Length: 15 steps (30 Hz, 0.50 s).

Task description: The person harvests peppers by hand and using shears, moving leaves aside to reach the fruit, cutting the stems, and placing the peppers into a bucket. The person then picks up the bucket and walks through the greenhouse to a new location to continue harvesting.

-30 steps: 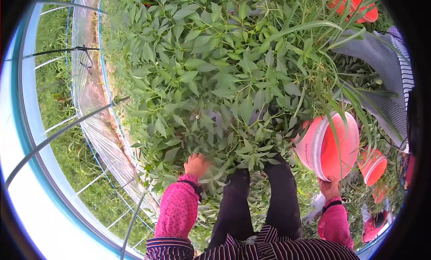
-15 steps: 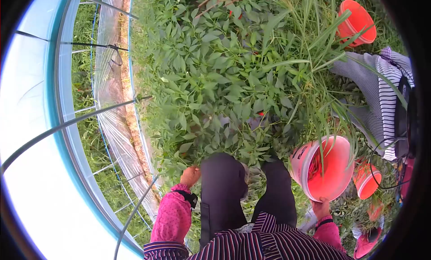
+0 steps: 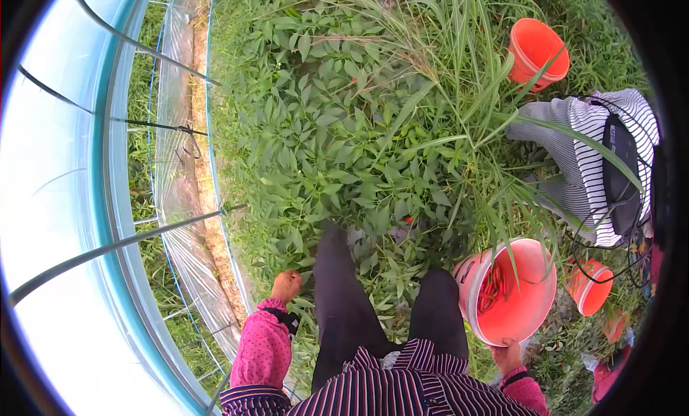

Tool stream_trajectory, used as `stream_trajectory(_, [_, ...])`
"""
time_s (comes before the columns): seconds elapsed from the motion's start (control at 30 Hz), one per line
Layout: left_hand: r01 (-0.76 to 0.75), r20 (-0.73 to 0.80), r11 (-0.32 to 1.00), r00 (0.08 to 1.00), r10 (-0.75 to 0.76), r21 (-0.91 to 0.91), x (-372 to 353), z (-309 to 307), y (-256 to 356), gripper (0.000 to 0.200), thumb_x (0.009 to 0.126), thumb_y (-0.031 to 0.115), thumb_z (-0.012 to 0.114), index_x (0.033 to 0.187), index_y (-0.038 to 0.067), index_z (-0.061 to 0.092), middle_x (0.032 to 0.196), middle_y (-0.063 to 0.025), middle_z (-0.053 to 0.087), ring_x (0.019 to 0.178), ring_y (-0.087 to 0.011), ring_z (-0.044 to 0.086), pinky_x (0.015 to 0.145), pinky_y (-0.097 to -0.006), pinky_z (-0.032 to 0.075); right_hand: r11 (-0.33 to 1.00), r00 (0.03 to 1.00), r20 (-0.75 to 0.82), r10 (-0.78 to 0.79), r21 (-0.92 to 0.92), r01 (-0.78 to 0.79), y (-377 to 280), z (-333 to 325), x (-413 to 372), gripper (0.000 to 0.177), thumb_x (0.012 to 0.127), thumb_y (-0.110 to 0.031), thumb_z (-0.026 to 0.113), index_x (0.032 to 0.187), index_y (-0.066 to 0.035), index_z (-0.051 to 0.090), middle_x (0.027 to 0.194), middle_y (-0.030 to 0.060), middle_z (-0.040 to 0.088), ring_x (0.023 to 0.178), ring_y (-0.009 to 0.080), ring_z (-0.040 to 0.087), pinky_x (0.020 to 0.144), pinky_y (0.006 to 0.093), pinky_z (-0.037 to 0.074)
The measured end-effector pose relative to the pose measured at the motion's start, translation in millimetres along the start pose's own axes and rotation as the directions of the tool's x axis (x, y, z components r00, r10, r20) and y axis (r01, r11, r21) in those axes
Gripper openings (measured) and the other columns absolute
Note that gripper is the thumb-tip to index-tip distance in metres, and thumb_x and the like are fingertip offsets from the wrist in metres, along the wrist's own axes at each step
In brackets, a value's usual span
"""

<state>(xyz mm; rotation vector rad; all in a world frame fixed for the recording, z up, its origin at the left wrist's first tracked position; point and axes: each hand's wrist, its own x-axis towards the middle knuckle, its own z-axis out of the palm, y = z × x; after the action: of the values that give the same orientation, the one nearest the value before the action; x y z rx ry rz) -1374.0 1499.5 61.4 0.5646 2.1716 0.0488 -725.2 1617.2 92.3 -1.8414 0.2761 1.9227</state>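
My right hand [image 3: 507,357] grips the near rim of a large white bucket [image 3: 471,287], which is tilted with its mouth facing up. Red chili peppers [image 3: 492,287] lie along the left side of its pinkish inside. Curled fingers close my left hand [image 3: 287,285] beside my left leg, near the leaves; whatever is in it, if anything, is hidden. Leafy green pepper plants [image 3: 316,150] fill the ground ahead of my legs, with a small red spot [image 3: 408,220] among the leaves.
Tall grass [image 3: 466,86] leans over the plants at the right. Beyond it bends a person in a striped shirt [image 3: 590,129]. Red buckets stand at upper right [image 3: 538,50] and lower right [image 3: 594,290]. Left, plastic sheeting [image 3: 183,222] and dark hoops [image 3: 122,251] run along a wall.
The view has tilted, so the plants and hoops appear lower. My left hand sits farther left of my leg. My right hand still holds the bucket, which appears slightly lower and more upward-facing.
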Motion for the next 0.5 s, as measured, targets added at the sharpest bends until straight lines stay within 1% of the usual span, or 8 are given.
stream_trajectory(0.03, [-0.004,0.02,1.0,1.0,0.004,0.013,13,2,-5,0.025,0.076,0.025,0.054,0.088,0.005,0.063,0.076,-0.0149,0.065,0.076,-0.0298,0.064,0.071,-0.0364,0.05,1.0,1.0,-0.005,0.01,0.015,-0.01,6,-5,1,0.042,0.078,-0.006,0.045,0.12,-0.006,0.045,0.116,0.0093,0.056,0.103,0.0279,0.057,0.083,0.0434,0.051])
stream_trajectory(0.1, [-0.008,0.061,0.999,0.998,0.006,0.038,43,3,-8,0.026,0.076,0.026,0.054,0.09,0.005,0.063,0.077,-0.0153,0.065,0.078,-0.0302,0.064,0.073,-0.0365,0.05,0.998,0.999,-0.024,-0.024,0.057,0.026,13,24,-17,0.043,0.077,-0.005,0.044,0.12,-0.006,0.045,0.117,0.0097,0.056,0.104,0.0281,0.056,0.084,0.044,0.05])
stream_trajectory(0.13, [0.003,0.039,0.995,0.999,-0.007,0.102,55,3,-5,0.03,0.076,0.028,0.054,0.094,0.005,0.063,0.078,-0.0149,0.066,0.08,-0.0304,0.064,0.076,-0.0367,0.049,0.998,0.999,-0.036,-0.027,0.056,0.029,16,37,-24,0.043,0.077,-0.005,0.043,0.12,-0.006,0.045,0.117,0.0098,0.056,0.104,0.0281,0.056,0.084,0.0438,0.05])
stream_trajectory(0.23, [-0.031,0.128,0.995,0.992,0.019,0.092,104,-2,-1,0.032,0.076,0.03,0.055,0.097,0.007,0.063,0.092,-0.0145,0.065,0.094,-0.0287,0.06,0.079,-0.0418,0.048,0.998,0.995,-0.093,-0.044,0.029,0.047,25,85,-46,0.045,0.074,-0.005,0.045,0.119,-0.005,0.046,0.116,0.01,0.056,0.103,0.0273,0.056,0.083,0.0424,0.05])
stream_trajectory(0.33, [-0.135,0.114,0.974,0.987,0.115,0.181,149,-19,10,0.036,0.074,0.026,0.059,0.101,0.001,0.061,0.094,-0.0188,0.062,0.096,-0.0322,0.058,0.079,-0.0405,0.046,1.0,0.988,-0.154,-0.004,0.001,0.004,44,123,-65,0.046,0.07,-0.009,0.049,0.116,-0.004,0.049,0.11,0.009,0.06,0.101,0.026,0.058,0.084,0.0388,0.05])
stream_trajectory(0.37, [-0.141,0.131,0.953,0.985,0.109,0.27,170,-36,25,0.038,0.074,0.026,0.059,0.103,0.001,0.06,0.103,-0.0185,0.059,0.104,-0.0318,0.053,0.082,-0.0419,0.045,0.997,0.996,-0.073,0.044,-0.06,-0.048,47,130,-72,0.048,0.07,-0.008,0.05,0.117,-0.004,0.048,0.109,0.009,0.06,0.101,0.026,0.057,0.086,0.0375,0.049])
stream_trajectory(0.43, [-0.128,0.192,0.895,0.98,0.049,0.428,194,-64,39,0.042,0.074,0.026,0.06,0.108,0.001,0.058,0.12,-0.018,0.052,0.118,-0.0309,0.043,0.087,-0.0447,0.042,0.992,0.975,-0.217,0.054,-0.098,-0.077,43,148,-91,0.048,0.074,-0.009,0.052,0.121,-0.003,0.046,0.112,0.0109,0.058,0.102,0.0266,0.057,0.088,0.0367,0.048])
stream_trajectory(0.5, [-0.222,0.087,0.864,0.975,0.205,0.452,237,-71,23,0.044,0.075,0.025,0.06,0.111,0.0,0.056,0.135,-0.0162,0.037,0.128,-0.0312,0.029,0.093,-0.0479,0.037,0.99,0.938,-0.343,0.05,-0.108,-0.093,49,166,-98,0.048,0.078,-0.01,0.054,0.124,-0.003,0.043,0.115,0.0127,0.057,0.103,0.0273,0.056,0.09,0.0358,0.047])
